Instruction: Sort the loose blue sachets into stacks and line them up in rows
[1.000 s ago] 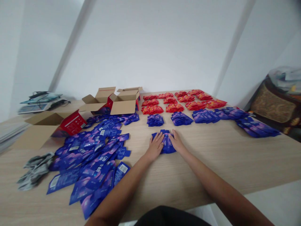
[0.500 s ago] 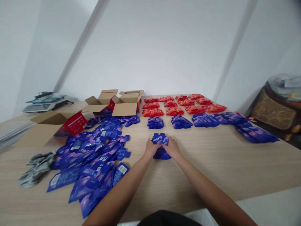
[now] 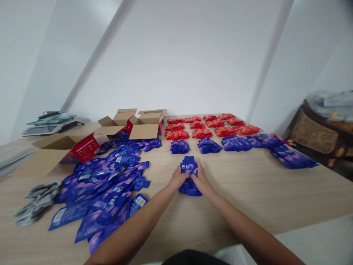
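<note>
Both hands grip one small stack of blue-purple pouches (image 3: 189, 189) over the middle of the wooden table. My left hand (image 3: 179, 177) is closed on the stack's left side, its thumb on the front. On the right side my right hand (image 3: 201, 178) is closed on it too, thumb also on the front. Behind the stack stand a pile of blue pouches (image 3: 179, 147) and another blue pile (image 3: 209, 145). A large loose heap of blue pouches (image 3: 102, 184) spreads to the left of my arms.
Open cardboard boxes (image 3: 146, 127) stand behind the heap, with another open box (image 3: 45, 158) at the left. Red pouch piles (image 3: 202, 133) line the back. More blue pouches (image 3: 292, 156) lie right. Grey gloves (image 3: 38, 202) lie at left; a carved chair (image 3: 314, 129) stands far right.
The view has shifted slightly. Both hands have drawn the pouch stack a little nearer to me, and its upper part shows more between them.
</note>
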Motion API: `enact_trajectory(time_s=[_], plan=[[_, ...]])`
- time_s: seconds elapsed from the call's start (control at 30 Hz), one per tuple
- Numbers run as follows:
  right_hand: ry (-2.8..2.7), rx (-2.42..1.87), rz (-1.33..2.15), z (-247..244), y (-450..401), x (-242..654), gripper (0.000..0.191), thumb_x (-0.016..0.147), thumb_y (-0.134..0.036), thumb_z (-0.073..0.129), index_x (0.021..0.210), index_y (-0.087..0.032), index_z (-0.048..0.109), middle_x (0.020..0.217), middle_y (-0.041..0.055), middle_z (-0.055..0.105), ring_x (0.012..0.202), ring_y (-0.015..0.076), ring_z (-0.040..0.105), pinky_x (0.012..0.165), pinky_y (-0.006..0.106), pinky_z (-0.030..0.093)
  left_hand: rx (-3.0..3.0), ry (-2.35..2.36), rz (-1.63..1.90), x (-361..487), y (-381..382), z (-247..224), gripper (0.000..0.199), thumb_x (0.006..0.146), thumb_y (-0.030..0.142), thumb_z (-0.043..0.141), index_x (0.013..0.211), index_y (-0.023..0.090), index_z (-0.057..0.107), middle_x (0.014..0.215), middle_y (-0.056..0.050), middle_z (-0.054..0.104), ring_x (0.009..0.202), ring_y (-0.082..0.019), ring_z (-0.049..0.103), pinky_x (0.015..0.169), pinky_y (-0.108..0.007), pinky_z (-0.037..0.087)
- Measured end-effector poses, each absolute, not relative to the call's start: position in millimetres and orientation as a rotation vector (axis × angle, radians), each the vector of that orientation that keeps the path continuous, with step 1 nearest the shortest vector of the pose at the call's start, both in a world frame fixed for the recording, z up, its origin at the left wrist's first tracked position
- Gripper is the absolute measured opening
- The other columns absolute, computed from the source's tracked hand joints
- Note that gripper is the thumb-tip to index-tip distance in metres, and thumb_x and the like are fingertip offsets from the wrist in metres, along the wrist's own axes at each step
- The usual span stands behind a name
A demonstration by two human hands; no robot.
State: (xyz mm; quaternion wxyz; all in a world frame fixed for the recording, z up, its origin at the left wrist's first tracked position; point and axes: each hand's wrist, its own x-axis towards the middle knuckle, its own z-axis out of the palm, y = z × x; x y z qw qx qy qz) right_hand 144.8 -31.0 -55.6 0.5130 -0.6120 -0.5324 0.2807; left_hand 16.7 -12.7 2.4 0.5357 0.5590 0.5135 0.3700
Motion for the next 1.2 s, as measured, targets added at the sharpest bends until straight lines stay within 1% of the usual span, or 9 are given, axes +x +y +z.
enact_trajectory(time_s=[0.13,0.27,0.37,0.5,0.6,0.83,0.93,1.03,1.2], plan=[[-1.172,-1.435,0.792,-51,-25,146,0.086,0.059,-0.028,0.057,0.140,-0.020,0.028,0.137,0.0095,0.045,0.130,0.0278,0.037,0.108,0.042,0.029,1.194,1.192,0.956,21,-21,9,0.045,0.058,0.006,0.063,0.101,0.016,0.058,0.079,-0.001,0.069,0.077,-0.018,0.064,0.069,-0.027,0.050],[-1.123,-1.368,0.925,-46,-27,146,0.086,0.056,-0.024,0.062,0.137,-0.022,0.033,0.125,0.0099,0.056,0.118,0.0302,0.050,0.096,0.046,0.043,0.949,1.293,0.976,16,-27,12,0.061,0.052,0.005,0.066,0.110,0.016,0.052,0.077,-0.001,0.068,0.070,-0.019,0.065,0.064,-0.029,0.051],[-1.098,-1.256,1.069,-41,-37,148,0.088,0.057,-0.024,0.066,0.138,-0.025,0.031,0.127,0.0101,0.054,0.113,0.0282,0.056,0.089,0.044,0.049,0.861,1.230,0.962,12,-33,8,0.065,0.051,0.004,0.065,0.113,0.015,0.050,0.077,-0.001,0.067,0.069,-0.021,0.065,0.062,-0.032,0.051],[-1.157,-1.170,1.021,-43,-55,151,0.088,0.058,-0.030,0.072,0.137,-0.029,0.033,0.140,0.0078,0.043,0.124,0.0270,0.046,0.100,0.048,0.040,0.870,1.097,1.065,9,-50,-5,0.070,0.052,0.001,0.059,0.119,0.018,0.046,0.091,-0.003,0.068,0.080,-0.020,0.065,0.070,-0.032,0.052],[-1.225,-1.191,0.977,-45,-60,153,0.085,0.061,-0.035,0.072,0.137,-0.029,0.035,0.140,0.0078,0.042,0.125,0.0272,0.044,0.105,0.051,0.032,0.945,1.029,1.128,11,-60,-14,0.066,0.055,0.004,0.058,0.118,0.019,0.046,0.098,-0.003,0.067,0.089,-0.020,0.064,0.078,-0.031,0.051],[-1.263,-1.069,0.837,-7,-48,162,0.100,0.063,-0.034,0.072,0.145,-0.032,0.014,0.144,0.0080,0.034,0.123,0.0266,0.045,0.102,0.049,0.036,1.429,0.863,1.282,14,-38,2,0.076,0.069,0.020,0.065,0.137,0.024,0.031,0.129,-0.006,0.050,0.117,-0.022,0.049,0.098,-0.032,0.040],[-1.298,-1.025,0.717,-1,-43,165,0.097,0.069,-0.035,0.069,0.146,-0.030,0.010,0.138,0.0091,0.039,0.121,0.0244,0.047,0.102,0.045,0.038,1.640,0.836,1.272,11,-22,7,0.074,0.074,0.027,0.066,0.139,0.023,0.031,0.128,-0.007,0.049,0.120,-0.023,0.046,0.102,-0.033,0.036],[-1.360,-0.989,0.727,-17,-36,166,0.089,0.071,-0.038,0.069,0.143,-0.025,0.018,0.123,0.0099,0.050,0.112,0.0234,0.053,0.097,0.042,0.042,1.707,0.760,1.192,8,-9,-3,0.075,0.072,0.030,0.068,0.138,0.022,0.033,0.123,-0.008,0.053,0.117,-0.024,0.049,0.102,-0.035,0.036],[-1.389,-0.975,0.762,-44,-20,169,0.078,0.067,-0.038,0.073,0.131,-0.022,0.031,0.126,0.0119,0.049,0.118,0.0240,0.050,0.101,0.041,0.038,1.713,0.722,1.185,8,11,-21,0.073,0.064,0.019,0.069,0.131,0.019,0.039,0.118,-0.008,0.058,0.118,-0.024,0.050,0.106,-0.038,0.031]])
